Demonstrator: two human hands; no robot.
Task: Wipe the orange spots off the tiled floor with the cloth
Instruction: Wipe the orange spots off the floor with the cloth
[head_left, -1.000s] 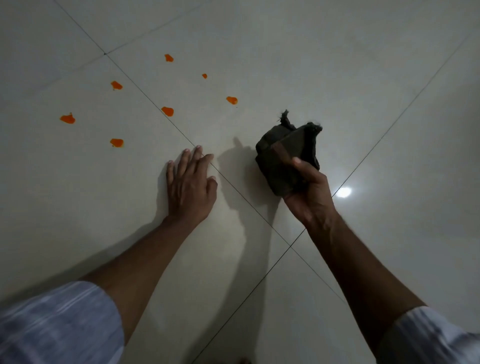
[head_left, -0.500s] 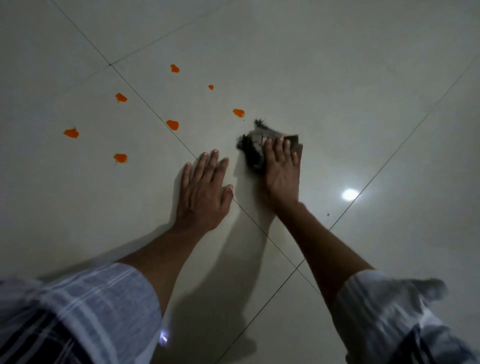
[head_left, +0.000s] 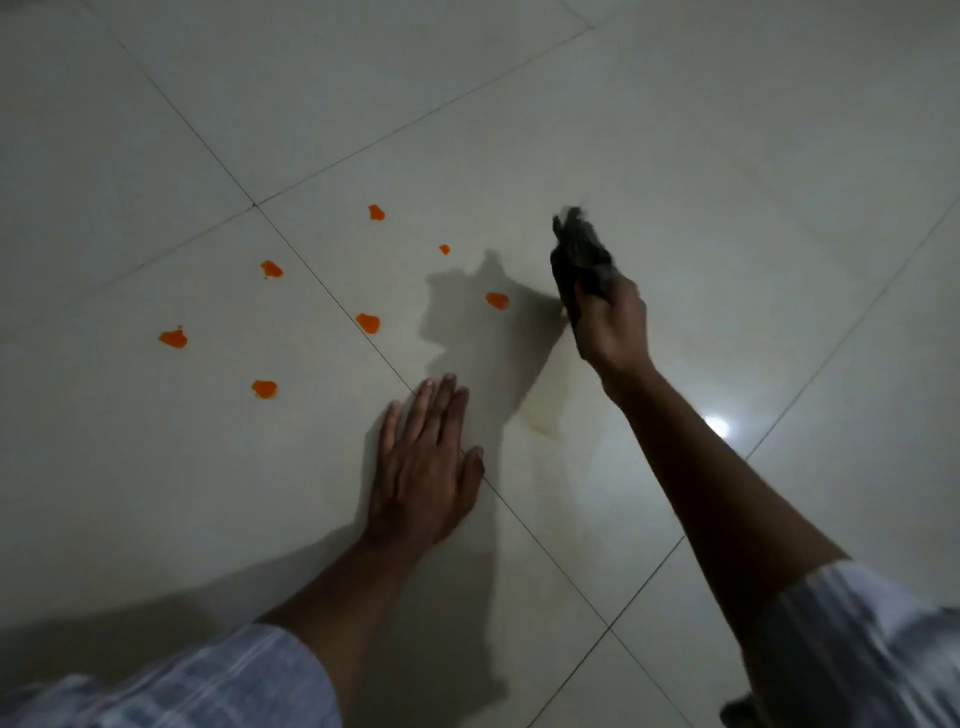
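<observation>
Several orange spots lie on the pale tiled floor (head_left: 675, 156) at the upper left; the nearest to the cloth is one spot (head_left: 497, 300), with another (head_left: 368, 322) on a grout line and a third (head_left: 265, 388) nearer me. My right hand (head_left: 613, 327) is shut on a bunched dark cloth (head_left: 579, 254), held above the floor just right of the nearest spot; its shadow falls over that spot. My left hand (head_left: 423, 467) rests flat on the floor, fingers together, below the spots.
A faint damp smear (head_left: 545, 415) marks the tile between my hands. A bright light reflection (head_left: 717, 426) shines right of my right forearm. Dark grout lines cross the floor diagonally.
My right hand pressed the cloth flat on the floor half a second ago; now it has lifted the cloth and holds it bunched above the floor. My left hand stays planted.
</observation>
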